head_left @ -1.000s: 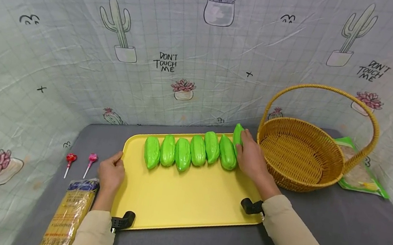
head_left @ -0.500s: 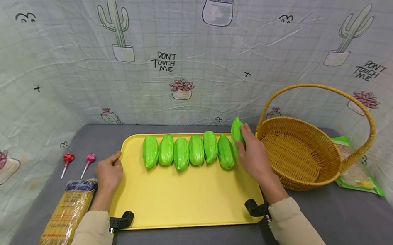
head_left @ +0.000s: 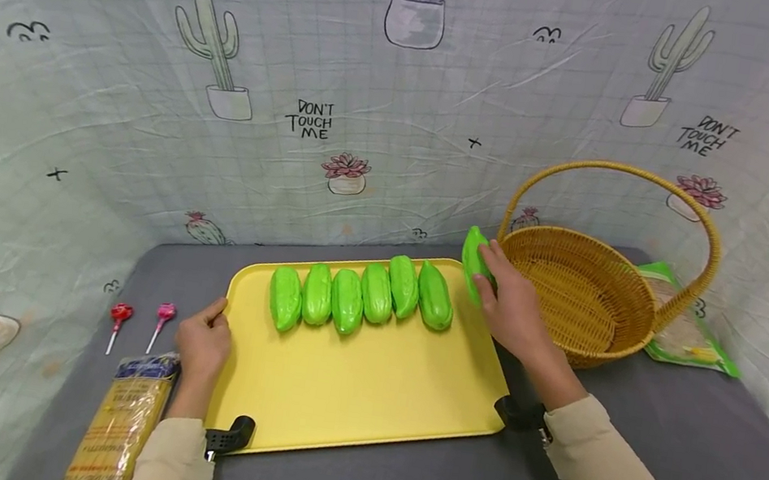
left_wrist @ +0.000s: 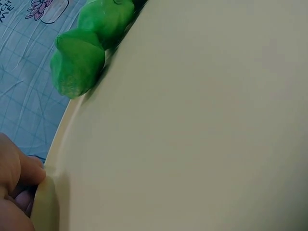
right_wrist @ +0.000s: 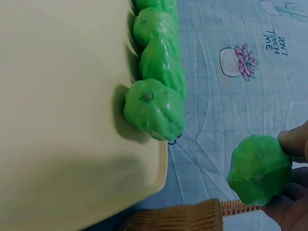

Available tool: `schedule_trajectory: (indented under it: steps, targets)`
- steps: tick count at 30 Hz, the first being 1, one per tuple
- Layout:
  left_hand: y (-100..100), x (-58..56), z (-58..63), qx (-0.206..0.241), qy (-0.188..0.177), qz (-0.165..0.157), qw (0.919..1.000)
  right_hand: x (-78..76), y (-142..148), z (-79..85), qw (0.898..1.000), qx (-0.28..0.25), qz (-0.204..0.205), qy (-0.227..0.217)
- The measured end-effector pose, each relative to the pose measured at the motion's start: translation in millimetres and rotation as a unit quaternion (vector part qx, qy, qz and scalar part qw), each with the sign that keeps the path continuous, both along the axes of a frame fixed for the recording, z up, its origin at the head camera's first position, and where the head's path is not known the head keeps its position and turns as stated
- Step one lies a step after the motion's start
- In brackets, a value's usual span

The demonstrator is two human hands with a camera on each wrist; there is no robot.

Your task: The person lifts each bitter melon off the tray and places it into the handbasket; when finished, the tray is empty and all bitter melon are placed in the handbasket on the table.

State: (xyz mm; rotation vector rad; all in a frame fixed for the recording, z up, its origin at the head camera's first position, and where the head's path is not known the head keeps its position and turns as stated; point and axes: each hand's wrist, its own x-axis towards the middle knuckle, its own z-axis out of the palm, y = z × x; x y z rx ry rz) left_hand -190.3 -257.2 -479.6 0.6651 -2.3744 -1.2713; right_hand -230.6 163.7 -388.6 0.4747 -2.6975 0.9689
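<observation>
My right hand (head_left: 513, 307) holds a green papaya (right_wrist: 260, 169) with thumb and fingers, raised over the far right corner of the yellow tray (head_left: 363, 393) and close to the wicker basket. In the right wrist view its ridged, rounded end faces the camera. Several more green papayas (head_left: 347, 302) lie side by side along the tray's far edge, the rightmost papaya (head_left: 435, 298) nearest the right hand. My left hand (head_left: 204, 342) pinches the tray's left rim; the left wrist view shows thumb and fingers (left_wrist: 31, 171) on either side of that rim.
The wicker basket (head_left: 569, 295) with its tall handle stands right of the tray. Behind it lies a green-edged clear packet (head_left: 692, 332). A spaghetti packet (head_left: 121, 424), a red lollipop (head_left: 120, 313) and a pink lollipop (head_left: 165, 313) lie on the left. A patterned cloth backs the table.
My right hand has lifted the papaya off the row at the tray's far right and carried it up and toward the basket. The left hand stays on the tray's rim.
</observation>
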Motion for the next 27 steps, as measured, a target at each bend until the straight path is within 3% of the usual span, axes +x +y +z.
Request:
schedule_trajectory:
  steps: [8,16,27]
  targets:
    - [-1,0.4,0.4,0.02,-0.002,-0.001,0.9998,8.7,24,0.8,1.0,0.012,-0.011,0.011]
    - [-1,3.0,1.7,0.021,-0.01,-0.001,0.9997,5.0,51,-3.3,0.999,0.01,-0.026,0.033]
    - [2,2.7,2.8,0.006,0.004,0.007,1.0,-6.1,85,-4.2,0.997,0.02,-0.064,-0.024]
